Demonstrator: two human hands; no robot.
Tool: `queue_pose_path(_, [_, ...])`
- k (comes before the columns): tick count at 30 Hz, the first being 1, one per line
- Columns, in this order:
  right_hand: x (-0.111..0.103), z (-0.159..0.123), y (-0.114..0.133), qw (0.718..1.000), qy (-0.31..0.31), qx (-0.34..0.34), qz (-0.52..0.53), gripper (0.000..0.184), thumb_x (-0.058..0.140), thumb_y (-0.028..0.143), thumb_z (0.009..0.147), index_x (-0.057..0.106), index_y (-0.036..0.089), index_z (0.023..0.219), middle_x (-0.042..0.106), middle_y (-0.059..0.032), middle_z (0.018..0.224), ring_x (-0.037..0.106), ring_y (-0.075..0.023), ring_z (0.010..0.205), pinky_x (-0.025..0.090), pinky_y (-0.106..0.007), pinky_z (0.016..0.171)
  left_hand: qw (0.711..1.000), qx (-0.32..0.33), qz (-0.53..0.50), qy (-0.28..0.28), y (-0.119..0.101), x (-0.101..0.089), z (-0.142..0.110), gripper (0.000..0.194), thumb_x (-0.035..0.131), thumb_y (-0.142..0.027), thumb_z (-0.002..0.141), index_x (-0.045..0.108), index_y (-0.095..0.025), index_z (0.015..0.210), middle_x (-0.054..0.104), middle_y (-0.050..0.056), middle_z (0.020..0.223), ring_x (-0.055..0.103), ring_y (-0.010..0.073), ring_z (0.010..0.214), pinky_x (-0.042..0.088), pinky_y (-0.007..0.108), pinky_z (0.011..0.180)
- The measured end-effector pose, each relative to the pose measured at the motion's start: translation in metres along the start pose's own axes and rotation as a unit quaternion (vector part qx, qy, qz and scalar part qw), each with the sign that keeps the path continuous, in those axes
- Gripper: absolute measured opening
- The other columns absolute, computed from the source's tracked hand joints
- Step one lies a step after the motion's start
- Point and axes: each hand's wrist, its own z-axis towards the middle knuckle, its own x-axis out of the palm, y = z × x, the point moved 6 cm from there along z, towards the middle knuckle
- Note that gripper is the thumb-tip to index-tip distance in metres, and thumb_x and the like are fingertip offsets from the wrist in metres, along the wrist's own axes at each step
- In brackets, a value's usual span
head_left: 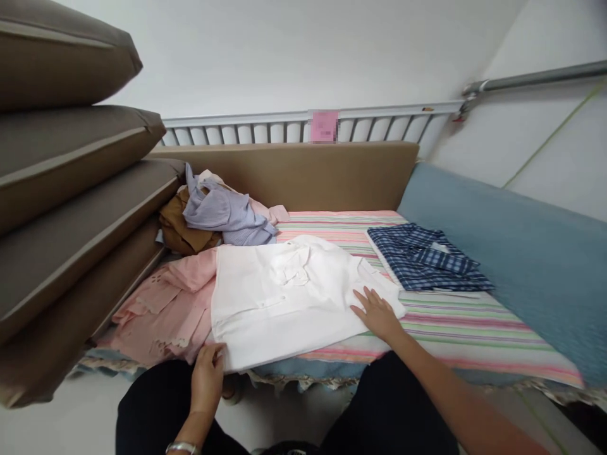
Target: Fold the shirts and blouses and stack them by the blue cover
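Observation:
A white shirt (pixel 265 322) lies spread across the striped cloth, its collar end to the right and its hem to the left. At the near left corner of that hem, my left hand (pixel 208 370) is closed, with the edge of the white shirt pinched between thumb and fingers. My right hand (pixel 378 314) rests flat near the collar end, fingers spread on the fabric. A pink garment with cut-out details (pixel 165 309) lies to the left, partly beneath the white shirt. Dark blue checked clothing (pixel 422 259) sits folded at the right.
A heap of clothes, with a lavender garment (pixel 227 215) and a brown one (pixel 183 221), lies at the back left. Stacked brown cushions (pixel 80 151) rise on the left. A brown backrest (pixel 308 174) and a blue side cushion (pixel 512 253) border the striped cloth (pixel 455 328).

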Motion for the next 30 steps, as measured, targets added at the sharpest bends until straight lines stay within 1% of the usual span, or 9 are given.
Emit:
queue_pose_path(5, [-0.03, -0.021, 0.056, 0.99, -0.117, -0.074, 0.019, 0.048, 0.035, 0.038, 0.091, 0.045, 0.018, 0.133, 0.03, -0.0113, 0.147, 0.021, -0.0257, 0.137, 0.02, -0.048, 0.11, 0.977, 0.195, 0.087, 0.016, -0.054, 0.023, -0.017, 0.039, 0.041, -0.03, 0.086, 0.055, -0.021, 0.121, 0.054, 0.01, 0.129, 0.045, 0.0251, 0.123, 0.035, 0.044, 0.105])
queue_pose_path(8, [-0.026, -0.021, 0.08, 0.987, -0.09, -0.128, 0.047, 0.052, 0.032, 0.046, 0.092, 0.039, 0.022, 0.137, 0.027, -0.0071, 0.149, 0.02, -0.0237, 0.138, 0.022, -0.046, 0.11, 0.929, 0.329, 0.156, 0.072, -0.088, 0.059, -0.029, 0.052, 0.041, -0.031, 0.088, 0.032, -0.027, 0.14, 0.041, 0.005, 0.143, 0.034, 0.0235, 0.133, 0.033, 0.043, 0.106])
queue_pose_path(11, [-0.011, -0.008, 0.061, 0.992, -0.036, -0.108, 0.051, 0.056, 0.032, 0.052, 0.091, 0.037, 0.023, 0.139, 0.03, -0.0067, 0.147, 0.023, -0.0238, 0.137, 0.025, -0.046, 0.109, 0.891, 0.385, 0.235, 0.059, -0.093, 0.08, -0.024, 0.061, 0.045, -0.036, 0.087, 0.021, -0.027, 0.143, 0.037, 0.006, 0.145, 0.032, 0.0266, 0.134, 0.033, 0.047, 0.105])
queue_pose_path(15, [0.001, 0.006, 0.014, 0.995, -0.035, -0.074, 0.049, 0.057, 0.034, 0.054, 0.09, 0.039, 0.024, 0.138, 0.034, -0.0077, 0.145, 0.027, -0.0239, 0.135, 0.026, -0.047, 0.108, 0.875, 0.401, 0.268, 0.049, -0.068, 0.086, -0.01, 0.063, 0.048, -0.04, 0.085, 0.025, -0.029, 0.142, 0.038, 0.006, 0.145, 0.035, 0.0272, 0.132, 0.037, 0.046, 0.102])
queue_pose_path(19, [0.003, 0.007, 0.0, 0.992, -0.061, -0.088, 0.06, 0.055, 0.036, 0.052, 0.09, 0.04, 0.025, 0.137, 0.035, -0.0057, 0.145, 0.028, -0.023, 0.135, 0.026, -0.045, 0.108, 0.9, 0.356, 0.238, 0.078, -0.059, 0.084, 0.009, 0.048, 0.046, -0.037, 0.085, 0.044, -0.031, 0.133, 0.048, 0.005, 0.138, 0.043, 0.0267, 0.127, 0.044, 0.046, 0.096])
queue_pose_path(21, [0.003, 0.007, 0.002, 0.992, -0.065, -0.085, 0.066, 0.055, 0.036, 0.052, 0.09, 0.04, 0.025, 0.137, 0.036, -0.0056, 0.144, 0.028, -0.0233, 0.135, 0.026, -0.045, 0.108, 0.914, 0.336, 0.211, 0.083, -0.081, 0.083, 0.026, 0.041, 0.046, -0.039, 0.084, 0.055, -0.028, 0.123, 0.055, 0.008, 0.13, 0.05, 0.0273, 0.121, 0.046, 0.046, 0.093])
queue_pose_path(24, [0.001, 0.007, 0.004, 0.992, -0.068, -0.083, 0.073, 0.055, 0.036, 0.052, 0.089, 0.04, 0.025, 0.137, 0.035, -0.0057, 0.145, 0.028, -0.0238, 0.135, 0.026, -0.045, 0.108, 0.918, 0.335, 0.182, 0.106, -0.15, 0.098, 0.059, 0.042, 0.043, -0.043, 0.085, 0.057, -0.021, 0.118, 0.057, 0.011, 0.126, 0.052, 0.0271, 0.117, 0.044, 0.046, 0.096])
queue_pose_path(27, [-0.002, 0.006, 0.004, 0.991, -0.066, -0.084, 0.075, 0.055, 0.036, 0.052, 0.09, 0.039, 0.025, 0.138, 0.033, -0.0057, 0.146, 0.028, -0.0239, 0.135, 0.025, -0.045, 0.108, 0.92, 0.294, 0.213, 0.149, -0.219, 0.134, 0.096, 0.052, 0.039, -0.046, 0.086, 0.052, -0.013, 0.123, 0.054, 0.017, 0.128, 0.049, 0.0293, 0.117, 0.042, 0.042, 0.095])
queue_pose_path(30, [-0.004, 0.005, 0.004, 0.992, -0.059, -0.081, 0.078, 0.055, 0.036, 0.052, 0.09, 0.039, 0.024, 0.138, 0.032, -0.0062, 0.146, 0.028, -0.0245, 0.135, 0.026, -0.045, 0.108, 0.917, 0.201, 0.293, 0.179, -0.248, 0.173, 0.127, 0.055, 0.042, -0.046, 0.083, 0.05, -0.009, 0.123, 0.052, 0.021, 0.127, 0.05, 0.0338, 0.113, 0.045, 0.044, 0.086])
